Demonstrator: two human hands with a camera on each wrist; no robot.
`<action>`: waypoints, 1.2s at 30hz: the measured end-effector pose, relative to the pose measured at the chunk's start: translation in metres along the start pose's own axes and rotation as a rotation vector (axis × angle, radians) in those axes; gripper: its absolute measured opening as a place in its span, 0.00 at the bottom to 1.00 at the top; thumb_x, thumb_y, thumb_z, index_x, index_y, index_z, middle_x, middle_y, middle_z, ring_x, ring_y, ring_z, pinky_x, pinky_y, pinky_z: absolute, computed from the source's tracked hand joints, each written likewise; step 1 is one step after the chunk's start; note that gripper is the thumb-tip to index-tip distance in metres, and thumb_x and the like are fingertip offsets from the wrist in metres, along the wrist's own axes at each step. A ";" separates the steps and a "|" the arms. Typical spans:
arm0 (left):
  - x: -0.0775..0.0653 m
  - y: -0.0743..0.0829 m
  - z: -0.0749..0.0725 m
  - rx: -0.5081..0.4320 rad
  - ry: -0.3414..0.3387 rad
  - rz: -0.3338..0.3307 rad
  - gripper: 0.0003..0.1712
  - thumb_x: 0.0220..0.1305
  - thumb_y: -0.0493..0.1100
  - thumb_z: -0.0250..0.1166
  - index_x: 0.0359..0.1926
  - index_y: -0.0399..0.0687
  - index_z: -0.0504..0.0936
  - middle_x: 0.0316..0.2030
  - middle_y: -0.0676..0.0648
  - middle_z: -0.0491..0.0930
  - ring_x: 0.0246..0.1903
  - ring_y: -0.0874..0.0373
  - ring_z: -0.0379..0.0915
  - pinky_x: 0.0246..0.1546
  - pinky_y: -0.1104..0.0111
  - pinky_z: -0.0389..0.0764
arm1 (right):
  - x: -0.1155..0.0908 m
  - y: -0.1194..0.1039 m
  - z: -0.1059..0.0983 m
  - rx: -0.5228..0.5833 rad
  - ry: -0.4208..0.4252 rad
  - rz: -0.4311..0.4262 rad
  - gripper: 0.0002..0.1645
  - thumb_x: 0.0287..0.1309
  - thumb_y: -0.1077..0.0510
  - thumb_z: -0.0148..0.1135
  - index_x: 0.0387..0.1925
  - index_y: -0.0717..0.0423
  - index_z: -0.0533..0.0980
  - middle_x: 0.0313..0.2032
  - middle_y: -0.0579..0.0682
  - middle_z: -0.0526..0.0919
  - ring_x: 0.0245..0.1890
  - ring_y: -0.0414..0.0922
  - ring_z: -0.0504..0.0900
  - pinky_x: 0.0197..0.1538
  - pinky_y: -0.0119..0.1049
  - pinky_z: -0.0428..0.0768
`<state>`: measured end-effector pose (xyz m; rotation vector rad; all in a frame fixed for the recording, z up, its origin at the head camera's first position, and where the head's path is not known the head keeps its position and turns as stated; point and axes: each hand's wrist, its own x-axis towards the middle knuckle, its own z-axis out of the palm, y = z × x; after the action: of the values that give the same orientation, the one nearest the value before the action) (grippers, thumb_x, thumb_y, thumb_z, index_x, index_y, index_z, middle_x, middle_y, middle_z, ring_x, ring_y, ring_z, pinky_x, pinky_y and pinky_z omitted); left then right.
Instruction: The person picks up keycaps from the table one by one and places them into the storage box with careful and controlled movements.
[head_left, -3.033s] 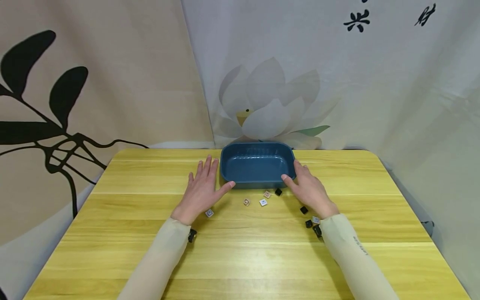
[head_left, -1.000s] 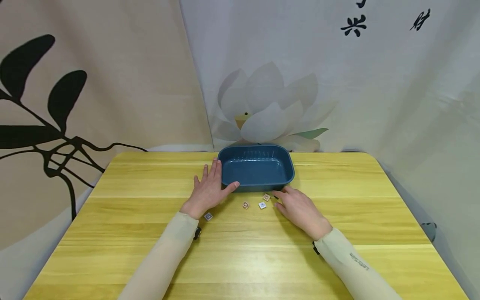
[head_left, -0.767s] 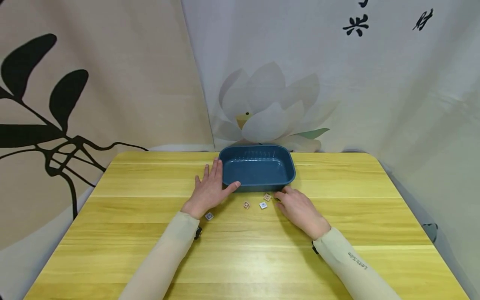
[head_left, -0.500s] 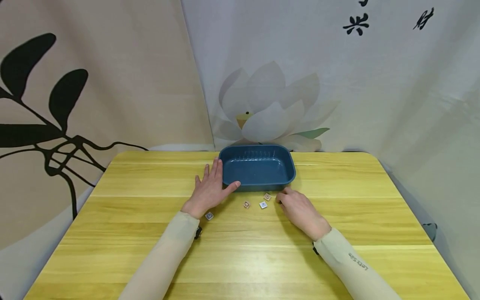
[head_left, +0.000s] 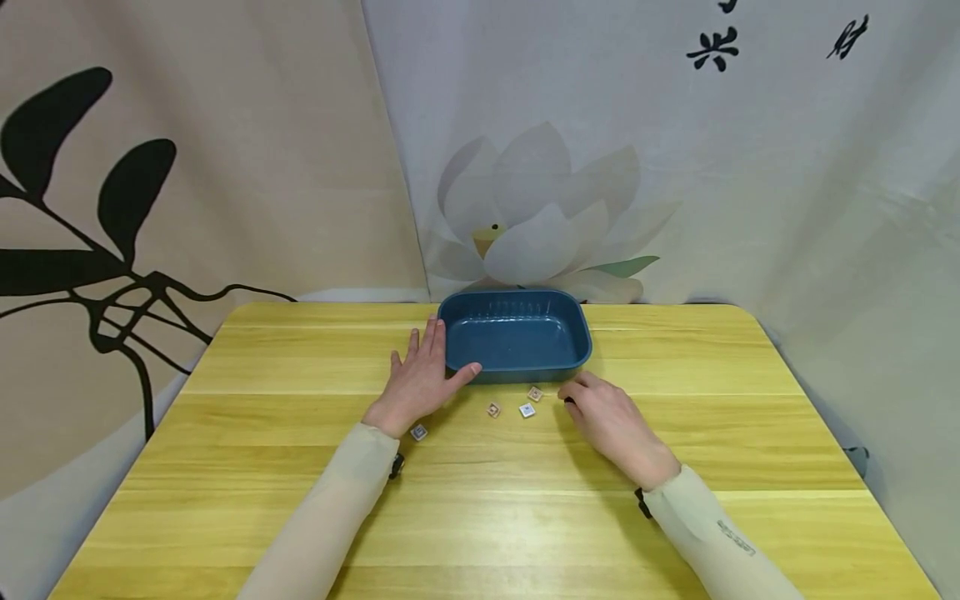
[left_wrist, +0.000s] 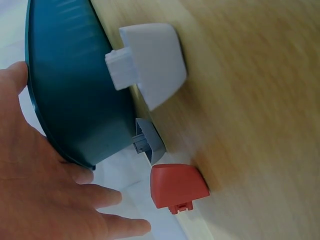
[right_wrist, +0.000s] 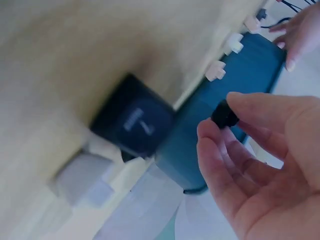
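Note:
My right hand (head_left: pixel 611 421) pinches a small black keycap (right_wrist: pixel 225 115) between thumb and index finger, close to the front right corner of the blue rectangular dish (head_left: pixel 517 375). My left hand (head_left: pixel 416 387) rests with fingers spread against the dish's left side, thumb at the front rim. In front of the dish lie a white keycap (head_left: pixel 527 410) and two pinkish keycaps, one right (head_left: pixel 535 393) and one left (head_left: pixel 493 410). A grey keycap (head_left: pixel 418 432) sits beside the left wrist. The left wrist view shows a red keycap (left_wrist: pixel 177 185) and a white keycap (left_wrist: pixel 160 60) up close.
Another black keycap (right_wrist: pixel 135 117) and a grey keycap (right_wrist: pixel 82 177) lie on the table by the right wrist, hidden under the arm in the head view. The wooden table (head_left: pixel 480 517) ends at a printed curtain (head_left: pixel 540 208) behind the dish.
My right hand left the dish's right side, reached down to the black keycap at the front right and took it, then drew slightly right. The left hand moved in against the dish.

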<state>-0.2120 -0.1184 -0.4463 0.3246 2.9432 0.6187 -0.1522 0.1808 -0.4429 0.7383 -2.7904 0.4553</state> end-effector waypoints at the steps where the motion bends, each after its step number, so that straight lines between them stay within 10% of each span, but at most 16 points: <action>1: 0.000 0.000 0.000 -0.001 -0.003 -0.002 0.63 0.69 0.80 0.46 0.83 0.40 0.35 0.83 0.42 0.29 0.80 0.35 0.30 0.70 0.29 0.41 | 0.000 0.000 -0.002 0.005 0.013 -0.001 0.06 0.62 0.69 0.68 0.40 0.60 0.85 0.39 0.52 0.83 0.36 0.49 0.84 0.38 0.44 0.83; 19: -0.001 0.001 0.000 0.025 0.007 -0.002 0.63 0.69 0.80 0.45 0.83 0.39 0.36 0.83 0.40 0.32 0.80 0.34 0.31 0.70 0.29 0.42 | 0.009 -0.009 -0.030 0.068 0.220 -0.026 0.11 0.61 0.68 0.72 0.45 0.60 0.86 0.42 0.54 0.83 0.34 0.48 0.84 0.31 0.39 0.82; 36: 0.003 0.002 0.000 0.020 0.052 -0.005 0.65 0.67 0.82 0.43 0.83 0.41 0.34 0.83 0.40 0.33 0.80 0.37 0.32 0.71 0.29 0.43 | 0.035 -0.014 -0.035 0.136 0.247 0.040 0.13 0.70 0.63 0.66 0.53 0.58 0.84 0.46 0.53 0.84 0.37 0.46 0.83 0.35 0.39 0.81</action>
<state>-0.2145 -0.1156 -0.4459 0.3076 3.0008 0.6073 -0.1705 0.1659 -0.3970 0.6083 -2.5665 0.6992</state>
